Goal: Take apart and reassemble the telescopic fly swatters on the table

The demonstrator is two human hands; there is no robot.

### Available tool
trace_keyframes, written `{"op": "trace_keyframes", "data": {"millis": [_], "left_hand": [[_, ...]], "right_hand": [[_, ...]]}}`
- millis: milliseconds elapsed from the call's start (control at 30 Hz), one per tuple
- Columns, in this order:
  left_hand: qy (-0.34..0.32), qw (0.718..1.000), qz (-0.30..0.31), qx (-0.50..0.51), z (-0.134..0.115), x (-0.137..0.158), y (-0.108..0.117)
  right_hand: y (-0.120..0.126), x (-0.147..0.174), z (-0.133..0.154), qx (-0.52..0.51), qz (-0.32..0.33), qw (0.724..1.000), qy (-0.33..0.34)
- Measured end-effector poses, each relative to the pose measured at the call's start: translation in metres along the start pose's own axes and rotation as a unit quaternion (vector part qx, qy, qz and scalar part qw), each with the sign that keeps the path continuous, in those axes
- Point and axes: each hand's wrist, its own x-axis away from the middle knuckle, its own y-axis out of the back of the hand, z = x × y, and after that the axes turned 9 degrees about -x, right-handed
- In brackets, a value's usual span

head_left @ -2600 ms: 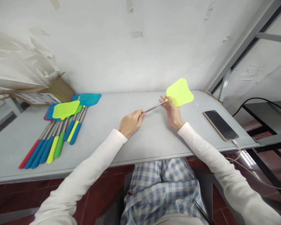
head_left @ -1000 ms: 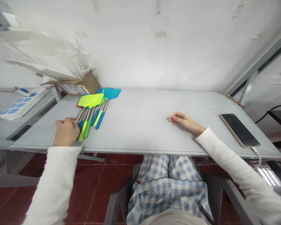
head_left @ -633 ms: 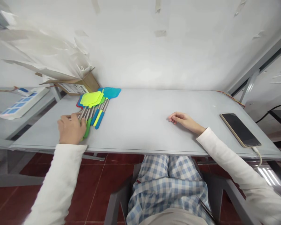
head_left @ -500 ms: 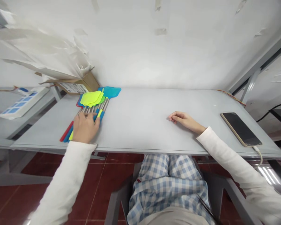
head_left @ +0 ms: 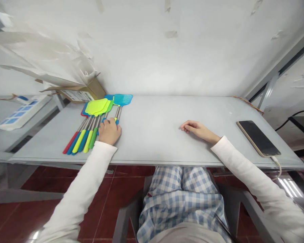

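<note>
Several fly swatters [head_left: 81, 141] lie in a fanned pile on the left side of the table, their red, blue, yellow and green handles toward me. Yellow-green heads [head_left: 97, 107] overlap at the far end, and a teal swatter head [head_left: 123, 99] sticks out to the right. My left hand [head_left: 109, 131] is closed over the rightmost handles, with bits of blue and yellow showing around its fingers; the palm side is hidden. My right hand [head_left: 196, 129] rests on the tabletop with curled fingers and nothing visible in them.
A cardboard box [head_left: 78, 93] with flaps and white plastic stands behind the pile, by the wall. On the right lies a phone [head_left: 258, 137] with a white cable plugged in. A power strip [head_left: 22, 113] sits at far left. The grey table [head_left: 152, 135] meets the wall.
My left hand has moved right across the pile to the rightmost handles, uncovering the other handles. The teal swatter has shifted slightly right. My right hand has stayed still.
</note>
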Motion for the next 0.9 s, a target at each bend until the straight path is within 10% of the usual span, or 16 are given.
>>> {"op": "trace_keyframes", "data": {"millis": [433,900], "left_hand": [[-0.276,0.945,-0.051,0.168,-0.061,0.026,0.015],[-0.277,0.952,-0.048,0.117,-0.132,0.005,0.039]], "right_hand": [[0.001,-0.002,0.0,0.016,0.0,1.0,0.006],[0.002,-0.004,-0.004,-0.039,-0.007,0.999,-0.006]]}}
